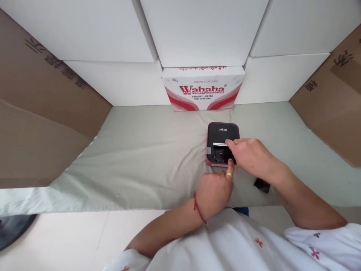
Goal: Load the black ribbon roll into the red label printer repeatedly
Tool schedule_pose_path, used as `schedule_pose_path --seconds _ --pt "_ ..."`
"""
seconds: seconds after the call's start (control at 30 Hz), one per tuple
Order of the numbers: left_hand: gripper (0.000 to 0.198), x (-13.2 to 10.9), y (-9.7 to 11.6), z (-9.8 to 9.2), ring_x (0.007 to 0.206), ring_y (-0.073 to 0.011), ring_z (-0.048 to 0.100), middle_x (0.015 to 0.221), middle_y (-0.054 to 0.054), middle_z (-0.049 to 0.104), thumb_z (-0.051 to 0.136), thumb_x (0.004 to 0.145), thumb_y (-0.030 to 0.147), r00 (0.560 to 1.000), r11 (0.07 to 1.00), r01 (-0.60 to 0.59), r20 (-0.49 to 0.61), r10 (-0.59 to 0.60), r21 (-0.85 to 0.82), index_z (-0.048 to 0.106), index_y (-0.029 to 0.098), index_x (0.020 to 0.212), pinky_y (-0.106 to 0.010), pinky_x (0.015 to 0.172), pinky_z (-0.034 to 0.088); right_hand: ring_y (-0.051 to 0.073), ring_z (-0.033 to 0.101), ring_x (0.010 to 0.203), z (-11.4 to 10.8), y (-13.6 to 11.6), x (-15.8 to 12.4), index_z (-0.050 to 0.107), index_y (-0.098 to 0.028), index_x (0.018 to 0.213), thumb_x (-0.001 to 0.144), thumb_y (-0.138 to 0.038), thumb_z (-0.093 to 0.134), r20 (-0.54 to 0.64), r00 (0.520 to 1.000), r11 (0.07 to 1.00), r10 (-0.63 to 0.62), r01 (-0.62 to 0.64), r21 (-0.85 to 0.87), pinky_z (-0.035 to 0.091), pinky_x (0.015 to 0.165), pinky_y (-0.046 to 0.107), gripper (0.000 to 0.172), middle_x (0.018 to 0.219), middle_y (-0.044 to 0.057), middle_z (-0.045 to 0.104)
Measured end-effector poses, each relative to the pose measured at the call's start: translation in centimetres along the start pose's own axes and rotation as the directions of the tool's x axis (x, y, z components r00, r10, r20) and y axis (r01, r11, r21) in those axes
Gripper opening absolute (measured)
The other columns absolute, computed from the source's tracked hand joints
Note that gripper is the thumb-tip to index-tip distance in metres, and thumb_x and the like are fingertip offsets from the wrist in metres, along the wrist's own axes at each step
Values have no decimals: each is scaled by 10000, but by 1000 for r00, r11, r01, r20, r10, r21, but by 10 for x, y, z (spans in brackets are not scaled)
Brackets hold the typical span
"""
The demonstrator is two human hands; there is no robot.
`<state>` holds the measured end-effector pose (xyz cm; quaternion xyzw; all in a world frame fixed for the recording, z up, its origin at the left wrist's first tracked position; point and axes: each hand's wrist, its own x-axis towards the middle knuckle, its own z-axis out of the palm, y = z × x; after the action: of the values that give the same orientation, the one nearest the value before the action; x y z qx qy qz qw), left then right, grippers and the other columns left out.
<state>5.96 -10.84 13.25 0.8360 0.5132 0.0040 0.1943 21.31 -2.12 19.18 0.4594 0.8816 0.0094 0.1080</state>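
A small black box-shaped device with a red rim lies on the table, which is covered with a pale grey-green cloth. It sits a little right of the middle, nearer the far side than the near edge. A white label strip runs across its top.

Both hands are on the device. The left hand, with a gold ring on one finger and a red string around the wrist, is curled into a loose fist and holds nothing. One fingertip pokes out and touches the device's near edge. The right hand lies over the device's near right corner, its forefinger stretched flat onto the white label strip and the other fingers bent. Its thumb is hidden, so I cannot tell whether it grips the casing or only rests there.

Just beside the right forearm, on the near side, a small black flat piece lies on the cloth, apart from the device.

At the far edge stands a white carton printed in red with "Wahaha", set among plain white blocks that form the back wall. Brown cardboard panels close in the left and right sides. Near left, below the table, a dark round object lies on the pale floor, only partly in view.
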Motion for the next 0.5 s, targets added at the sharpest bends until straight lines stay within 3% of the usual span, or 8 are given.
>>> schedule_pose_path --seconds 0.07,0.17,0.23,0.33,0.43,0.5 --pt "665 -3 -5 1 746 -250 770 898 -104 809 505 1014 216 994 997 -9 -112 0 -80 411 187 1672 -321 618 515 304 809 822 10 4 -4 735 -143 1151 942 -62 578 -61 997 999 42 -40 32 533 623 350 273 912 124 828" --pt "600 -6 -22 1 650 -180 682 765 0 733 531 1015 264 939 940 -21 -329 -97 -339 475 251 1612 -291 639 480 278 828 930 35 9 -17 701 -150 1344 1031 -100 490 -294 952 980 87 -29 198 618 732 369 381 1080 114 855" --pt "512 -1 -40 1 604 -141 601 723 40 660 534 1024 304 870 834 -16 -420 -260 -551 532 259 1535 -275 649 454 261 807 1125 54 7 -28 698 -157 1376 1048 -89 465 -457 888 950 52 97 296 646 951 410 408 1251 114 833" --pt "486 17 -74 2 706 -137 576 847 21 642 614 955 313 765 616 -67 -436 -474 -785 555 224 1429 -283 724 470 254 729 1324 75 -2 -45 746 -183 1302 1050 -70 475 -581 814 904 7 244 352 572 1172 490 387 1408 109 773" --pt "709 43 -102 7 1178 -224 629 1327 -102 642 750 805 315 820 371 -142 -319 -475 -918 511 244 1469 -350 959 508 258 705 1358 86 -12 -56 745 -198 1313 1041 -48 490 -622 780 881 69 245 405 601 1146 518 402 1418 106 768" --pt "810 57 -113 12 1475 -288 494 1529 -125 548 785 746 320 882 206 -181 -251 -400 -962 490 275 1499 -437 1172 430 258 690 1374 90 -16 -59 729 -208 1348 1045 -46 491 -629 771 867 101 241 435 616 1126 521 418 1416 100 769"
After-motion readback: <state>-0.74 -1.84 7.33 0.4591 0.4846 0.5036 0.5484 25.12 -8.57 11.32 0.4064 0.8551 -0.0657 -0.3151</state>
